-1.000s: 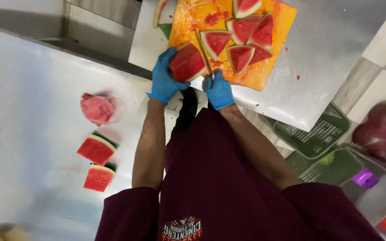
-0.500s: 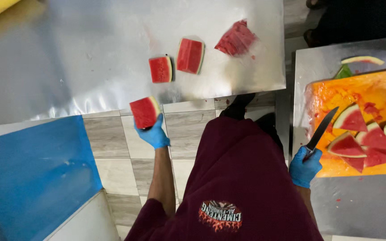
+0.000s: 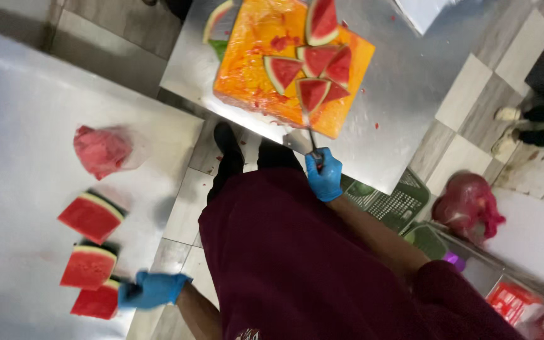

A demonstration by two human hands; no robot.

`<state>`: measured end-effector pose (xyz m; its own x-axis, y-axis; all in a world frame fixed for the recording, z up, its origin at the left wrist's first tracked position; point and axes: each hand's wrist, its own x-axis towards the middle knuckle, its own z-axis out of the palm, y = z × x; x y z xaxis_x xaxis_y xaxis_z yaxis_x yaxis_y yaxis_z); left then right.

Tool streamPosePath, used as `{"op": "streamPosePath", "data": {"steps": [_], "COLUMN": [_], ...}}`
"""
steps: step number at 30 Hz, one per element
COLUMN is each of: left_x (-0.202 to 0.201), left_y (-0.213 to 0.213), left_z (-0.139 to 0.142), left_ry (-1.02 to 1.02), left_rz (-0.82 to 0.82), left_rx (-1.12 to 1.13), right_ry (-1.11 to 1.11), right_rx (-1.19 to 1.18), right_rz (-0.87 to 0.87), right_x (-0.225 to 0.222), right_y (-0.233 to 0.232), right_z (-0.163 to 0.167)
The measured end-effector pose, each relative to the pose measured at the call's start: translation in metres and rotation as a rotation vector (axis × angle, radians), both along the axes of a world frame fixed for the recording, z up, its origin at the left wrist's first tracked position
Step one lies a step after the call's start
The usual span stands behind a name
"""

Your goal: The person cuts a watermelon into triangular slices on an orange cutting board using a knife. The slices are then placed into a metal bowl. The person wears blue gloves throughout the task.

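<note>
- Watermelon chunk (image 3: 97, 302) sits at the near edge of the steel counter (image 3: 14, 113), low on the left, red flesh up, green rind along one side.
- Left hand (image 3: 152, 289), in a blue glove, is right against that chunk, fingers closed on its end.
- Two more chunks line up just beyond it: one (image 3: 88, 266) beside the held piece, another (image 3: 91, 218) a little further along the counter.
- Further still lies a bagged red lump (image 3: 102, 150), wrapped in clear film, well apart from the chunks.
- Right hand (image 3: 323, 177), also blue-gloved, is wrapped tight round the handle of a knife (image 3: 311, 140), blade pointing away toward the board.
- Knife tip reaches the near edge of the orange board (image 3: 253, 69) on a second steel table (image 3: 404, 82).
- Wedges (image 3: 313, 72) of watermelon are clustered on the board, rinds outward; one bigger wedge (image 3: 321, 20) lies at its far end.
- Strip of rind (image 3: 212, 22) lies off the board on the table.
- Maroon sleeves and apron fill the middle; tiled floor shows between the two surfaces.
- Green crate (image 3: 388, 204) and a pink bag (image 3: 467, 204) sit on the right, low down.
</note>
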<state>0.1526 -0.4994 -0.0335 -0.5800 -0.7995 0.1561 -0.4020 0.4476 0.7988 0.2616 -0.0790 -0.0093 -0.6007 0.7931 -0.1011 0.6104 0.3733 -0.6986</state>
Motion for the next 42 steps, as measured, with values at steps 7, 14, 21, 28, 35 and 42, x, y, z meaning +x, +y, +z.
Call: {"op": "streamPosePath", "data": {"steps": [7, 14, 21, 28, 35, 42], "left_x": [-0.129, -0.167, -0.206, -0.182, -0.196, -0.211], "left_y": [0.351, 0.449, 0.410, 0.372, 0.391, 0.395], "left_z": [0.002, 0.006, -0.005, -0.009, -0.014, -0.004], "left_ry": [-0.252, -0.337, -0.157, -0.262, -0.220, 0.057], "left_rz": [-1.707, -1.934, -2.251, -1.865, -2.055, -2.186], "left_rx": [0.138, -0.319, -0.084, 0.442, -0.154, -0.077], "right_ry": [0.493, 0.145, 0.088, 0.065, 0.080, 0.035], "right_rx": [-0.494, -0.238, -0.101, -0.142, -0.051, -0.083], "right_rz": [-0.457, -0.406, -0.018, -0.153, -0.129, -0.086], "right_x": [-0.036, -0.049, -0.048, -0.080, -0.080, -0.088], "right_y": [0.031, 0.016, -0.011, -0.009, -0.012, -0.017], "right_z": [-0.028, -0.016, -0.023, -0.052, -0.039, -0.016]}}
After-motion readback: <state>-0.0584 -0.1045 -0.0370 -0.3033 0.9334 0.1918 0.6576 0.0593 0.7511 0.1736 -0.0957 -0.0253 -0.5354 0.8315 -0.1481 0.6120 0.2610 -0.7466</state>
